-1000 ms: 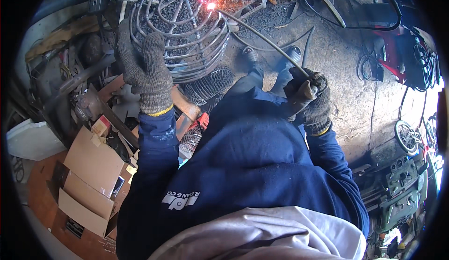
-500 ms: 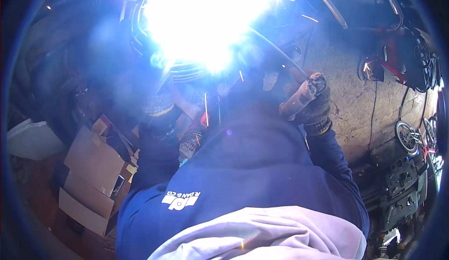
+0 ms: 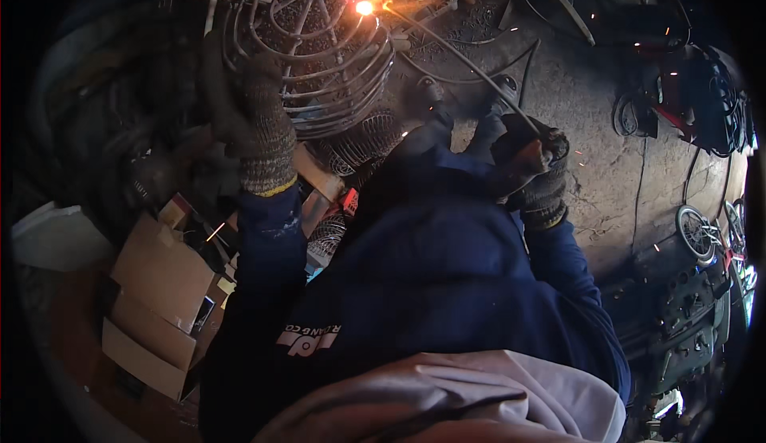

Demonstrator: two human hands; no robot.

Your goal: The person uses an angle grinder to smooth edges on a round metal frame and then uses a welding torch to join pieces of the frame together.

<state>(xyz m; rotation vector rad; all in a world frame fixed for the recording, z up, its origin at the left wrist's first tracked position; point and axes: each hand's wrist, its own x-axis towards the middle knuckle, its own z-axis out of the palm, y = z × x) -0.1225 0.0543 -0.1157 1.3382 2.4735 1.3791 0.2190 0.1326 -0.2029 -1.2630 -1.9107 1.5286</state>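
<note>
My right hand (image 3: 546, 173), in a knitted glove, is closed around a welding electrode holder (image 3: 523, 164). A long thin welding rod (image 3: 472, 66) runs from it up and left. The rod's tip glows orange, slightly right of a bright red-hot spot (image 3: 365, 7) on a round frame of bent metal rods (image 3: 339, 102). The tip looks apart from that spot. Also gloved, my left hand (image 3: 262, 116) is at the left side of this ringed frame. Its fingers are lost in shadow, so their grip cannot be made out.
Coiled metal springs (image 3: 363, 144) lie below the frame. Opened cardboard boxes (image 3: 159, 271) stand at the lower left. A loose cable (image 3: 479, 82) crosses the concrete floor (image 3: 606, 180). At the right are a red-and-black machine (image 3: 678, 112) and a bicycle wheel (image 3: 696, 234). Sparks fly about.
The blinding white arc has gone out, leaving a small red glow, and the ringed frame now shows clearly. The rod's tip, hidden by glare before, is visible. My right hand has barely moved.
</note>
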